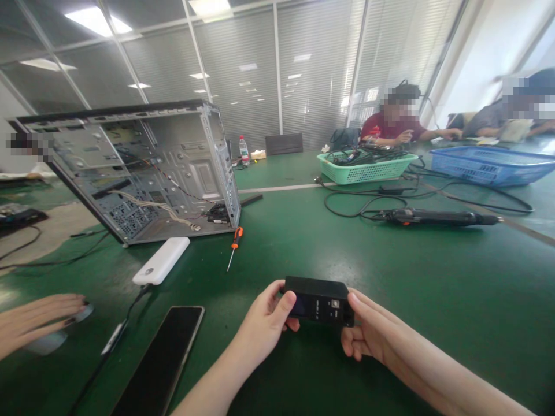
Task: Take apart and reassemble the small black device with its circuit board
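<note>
A small black box-shaped device (319, 300) with a dark screen and small buttons on its near face is held between both my hands, just above the green table (390, 277). My left hand (265, 323) pinches its left end with thumb and fingers. My right hand (362, 332) grips its right end, thumb on the top corner. Both hands are closed on it.
An open computer case (147, 173) lies tilted at the back left, an orange-handled screwdriver (235, 245) before it. A white power bank (162, 260) and a black phone (162, 361) lie near left. Another person's hand (39, 320) rests at far left. An electric screwdriver (433, 217), green basket (366, 167) and blue basket (489, 164) sit at right, with two people seated behind.
</note>
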`<state>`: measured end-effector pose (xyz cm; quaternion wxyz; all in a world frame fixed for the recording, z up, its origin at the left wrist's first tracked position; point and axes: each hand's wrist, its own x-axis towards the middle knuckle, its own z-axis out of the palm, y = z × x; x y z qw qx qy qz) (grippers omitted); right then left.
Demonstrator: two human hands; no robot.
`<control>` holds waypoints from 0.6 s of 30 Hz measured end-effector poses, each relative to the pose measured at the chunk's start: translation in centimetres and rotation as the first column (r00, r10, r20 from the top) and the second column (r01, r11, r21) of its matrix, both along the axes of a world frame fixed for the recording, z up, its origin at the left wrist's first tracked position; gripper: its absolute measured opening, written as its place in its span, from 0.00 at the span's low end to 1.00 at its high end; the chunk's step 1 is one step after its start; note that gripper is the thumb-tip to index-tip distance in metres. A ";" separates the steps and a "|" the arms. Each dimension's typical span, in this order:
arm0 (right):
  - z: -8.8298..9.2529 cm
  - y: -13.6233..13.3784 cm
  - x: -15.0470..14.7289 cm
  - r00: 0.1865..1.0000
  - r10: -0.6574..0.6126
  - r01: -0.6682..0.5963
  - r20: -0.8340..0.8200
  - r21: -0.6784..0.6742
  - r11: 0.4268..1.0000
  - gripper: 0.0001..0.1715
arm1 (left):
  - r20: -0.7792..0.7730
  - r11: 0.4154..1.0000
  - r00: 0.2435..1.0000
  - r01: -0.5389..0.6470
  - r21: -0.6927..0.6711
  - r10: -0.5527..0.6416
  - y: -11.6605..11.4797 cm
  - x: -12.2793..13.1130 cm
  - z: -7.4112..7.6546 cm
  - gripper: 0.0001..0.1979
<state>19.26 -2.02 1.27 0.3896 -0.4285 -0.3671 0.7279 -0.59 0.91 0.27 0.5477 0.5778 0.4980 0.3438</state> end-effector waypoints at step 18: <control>-1.6 0.1 1.0 0.645 -0.485 -0.335 0.590 0.789 0.515 0.19 | -0.384 0.767 0.918 0.176 0.617 0.099 -1.1 0.2 1.0 0.28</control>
